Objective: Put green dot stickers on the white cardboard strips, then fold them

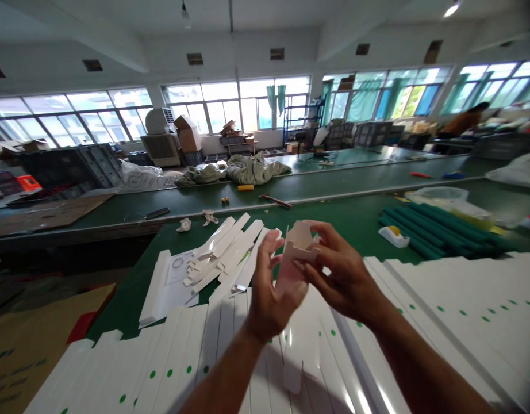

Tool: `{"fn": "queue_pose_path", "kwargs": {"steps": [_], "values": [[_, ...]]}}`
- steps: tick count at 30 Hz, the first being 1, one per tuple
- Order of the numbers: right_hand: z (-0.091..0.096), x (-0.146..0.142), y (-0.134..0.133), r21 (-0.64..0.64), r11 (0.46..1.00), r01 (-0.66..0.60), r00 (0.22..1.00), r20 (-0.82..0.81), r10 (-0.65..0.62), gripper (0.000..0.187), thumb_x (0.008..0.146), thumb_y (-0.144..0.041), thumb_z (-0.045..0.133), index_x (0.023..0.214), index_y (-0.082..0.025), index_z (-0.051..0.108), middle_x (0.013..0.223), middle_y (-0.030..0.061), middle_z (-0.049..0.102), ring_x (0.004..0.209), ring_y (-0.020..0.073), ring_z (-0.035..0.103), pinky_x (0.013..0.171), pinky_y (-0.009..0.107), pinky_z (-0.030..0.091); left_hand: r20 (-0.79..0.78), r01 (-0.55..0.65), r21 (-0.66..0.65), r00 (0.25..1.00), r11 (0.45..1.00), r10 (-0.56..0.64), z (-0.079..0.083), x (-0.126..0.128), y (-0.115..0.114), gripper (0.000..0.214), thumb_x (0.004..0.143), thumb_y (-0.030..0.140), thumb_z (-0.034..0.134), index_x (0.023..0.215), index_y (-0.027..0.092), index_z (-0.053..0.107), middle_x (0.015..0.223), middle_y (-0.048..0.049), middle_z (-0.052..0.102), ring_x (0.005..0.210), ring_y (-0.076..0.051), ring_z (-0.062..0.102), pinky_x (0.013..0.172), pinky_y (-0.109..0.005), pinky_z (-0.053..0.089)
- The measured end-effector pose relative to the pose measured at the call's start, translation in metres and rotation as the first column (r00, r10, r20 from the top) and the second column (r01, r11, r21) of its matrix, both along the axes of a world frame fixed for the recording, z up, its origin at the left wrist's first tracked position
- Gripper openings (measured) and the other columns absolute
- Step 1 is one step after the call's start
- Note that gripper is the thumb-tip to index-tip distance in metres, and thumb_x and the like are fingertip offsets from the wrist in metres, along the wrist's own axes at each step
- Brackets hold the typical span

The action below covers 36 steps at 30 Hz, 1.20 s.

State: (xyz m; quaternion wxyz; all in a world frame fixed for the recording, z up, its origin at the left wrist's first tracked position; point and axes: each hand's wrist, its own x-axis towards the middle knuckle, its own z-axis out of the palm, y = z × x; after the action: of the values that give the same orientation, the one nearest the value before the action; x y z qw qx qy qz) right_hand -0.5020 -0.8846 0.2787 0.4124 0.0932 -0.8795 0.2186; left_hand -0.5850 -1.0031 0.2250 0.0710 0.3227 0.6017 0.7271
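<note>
A small white carton (pixel 298 244) is held up over the table with its notched end flaps standing open toward me. Wrapped around its lower left side is my left hand (pixel 265 299), fingers closed on it. My right hand (pixel 349 276) grips the flaps at the carton's right edge between thumb and fingers. Beneath both hands lie rows of long white boxes (pixel 183 339) with green dots, packed side by side. Left of the hands is a loose pile of flattened white cartons (pixel 230 253), beside a printed sheet (pixel 174 279).
Dark green tubes (pixel 441 230) lie at the right, near a white tape dispenser (pixel 393 236). More white boxes (pixel 472 305) spread across the front right. A hammer (pixel 276 200) and a yellow roll (pixel 245 188) rest on the farther bench. A person (pixel 465 122) is at the far right.
</note>
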Motion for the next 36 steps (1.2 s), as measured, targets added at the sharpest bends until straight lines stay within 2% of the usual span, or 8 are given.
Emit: {"fn": "queue_pose_path", "kwargs": {"steps": [4, 11, 15, 19, 24, 29, 32, 36], "values": [[0.006, 0.008, -0.003, 0.033, 0.993, -0.112, 0.990, 0.086, 0.109, 0.010, 0.088, -0.020, 0.056, 0.092, -0.019, 0.065, 0.137, 0.0132, 0.041, 0.101, 0.0214, 0.057, 0.080, 0.035, 0.052, -0.055, 0.080, 0.247, 0.996, 0.966, -0.069, 0.023, -0.009, -0.007, 0.058, 0.086, 0.056, 0.051, 0.132, 0.021, 0.051, 0.128, -0.0145, 0.059, 0.114, -0.029, 0.059, 0.093, -0.041, 0.050], [-0.022, -0.008, -0.024, -0.195, 0.974, -0.115, 0.991, -0.084, 0.101, 0.027, 0.092, -0.020, 0.046, 0.116, -0.019, 0.059, 0.111, 0.0104, 0.063, 0.111, 0.0227, 0.053, 0.090, 0.038, 0.051, -0.036, -0.237, 0.180, 0.968, 0.955, 0.248, 0.002, -0.005, -0.011, 0.031, 0.084, 0.048, 0.061, 0.096, 0.019, 0.063, 0.102, -0.0065, 0.066, 0.096, -0.023, 0.064, 0.084, -0.035, 0.054], [-0.036, -0.016, -0.046, -0.406, 0.913, -0.029, 0.990, -0.140, -0.031, 0.050, 0.086, -0.017, 0.053, 0.135, -0.021, 0.042, 0.109, 0.0083, 0.062, 0.074, 0.0147, 0.058, 0.063, 0.027, 0.051, -0.054, -0.372, 0.153, 0.922, 0.916, 0.383, 0.005, -0.001, -0.012, 0.029, 0.085, 0.036, 0.062, 0.107, 0.018, 0.060, 0.100, -0.0047, 0.067, 0.091, -0.018, 0.066, 0.080, -0.029, 0.054], [-0.040, -0.024, -0.060, -0.576, 0.806, 0.137, 0.969, -0.091, -0.230, 0.028, 0.086, -0.016, 0.053, 0.113, -0.018, 0.049, 0.080, 0.0008, 0.058, 0.052, 0.0107, 0.045, 0.047, 0.023, 0.039, -0.194, -0.377, 0.001, 0.909, 0.926, 0.369, 0.019, -0.003, -0.015, 0.028, 0.087, 0.025, 0.053, 0.114, 0.018, 0.061, 0.107, -0.0065, 0.068, 0.096, -0.019, 0.066, 0.081, -0.027, 0.053], [-0.039, -0.034, -0.059, -0.306, 0.929, 0.206, 0.893, -0.329, -0.306, 0.019, 0.085, -0.010, 0.051, 0.102, -0.016, 0.057, 0.096, 0.0108, 0.057, 0.083, 0.0210, 0.057, 0.070, 0.034, 0.048, -0.314, -0.367, -0.150, 0.898, 0.918, 0.308, 0.034, -0.009, -0.018, 0.039, 0.082, 0.013, 0.050, 0.118, 0.019, 0.064, 0.115, -0.0064, 0.068, 0.107, -0.021, 0.062, 0.095, -0.032, 0.049], [-0.036, -0.035, -0.044, -0.170, 0.985, 0.026, 0.951, -0.301, -0.077, 0.018, 0.087, -0.009, 0.051, 0.098, -0.016, 0.063, 0.098, 0.0107, 0.054, 0.089, 0.0207, 0.057, 0.071, 0.032, 0.050, 0.011, -0.159, -0.024, 0.987, 0.987, 0.160, 0.031, -0.009, -0.014, 0.040, 0.092, 0.030, 0.044, 0.126, 0.018, 0.061, 0.131, -0.0057, 0.061, 0.126, -0.021, 0.052, 0.109, -0.032, 0.038], [-0.027, -0.034, -0.033, -0.398, 0.915, -0.060, 0.993, -0.113, 0.016, 0.015, 0.092, -0.018, 0.050, 0.083, -0.018, 0.062, 0.086, 0.0051, 0.055, 0.076, 0.0159, 0.057, 0.062, 0.027, 0.048, 0.174, -0.139, 0.100, 0.977, 0.985, 0.120, 0.026, -0.009, -0.010, 0.046, 0.093, 0.035, 0.040, 0.133, 0.018, 0.056, 0.143, -0.0048, 0.051, 0.135, -0.021, 0.041, 0.114, -0.031, 0.031], [-0.010, -0.032, -0.022, -0.714, 0.698, -0.053, 0.961, 0.154, 0.230, 0.010, 0.086, -0.025, 0.060, 0.088, -0.020, 0.052, 0.073, -0.0033, 0.054, 0.051, 0.0079, 0.045, 0.044, 0.020, 0.036, 0.362, 0.012, 0.135, 0.930, 0.991, -0.061, 0.028, -0.013, -0.006, 0.053, 0.079, 0.024, 0.054, 0.131, 0.020, 0.055, 0.130, -0.0055, 0.060, 0.119, -0.023, 0.055, 0.098, -0.030, 0.045]]}}
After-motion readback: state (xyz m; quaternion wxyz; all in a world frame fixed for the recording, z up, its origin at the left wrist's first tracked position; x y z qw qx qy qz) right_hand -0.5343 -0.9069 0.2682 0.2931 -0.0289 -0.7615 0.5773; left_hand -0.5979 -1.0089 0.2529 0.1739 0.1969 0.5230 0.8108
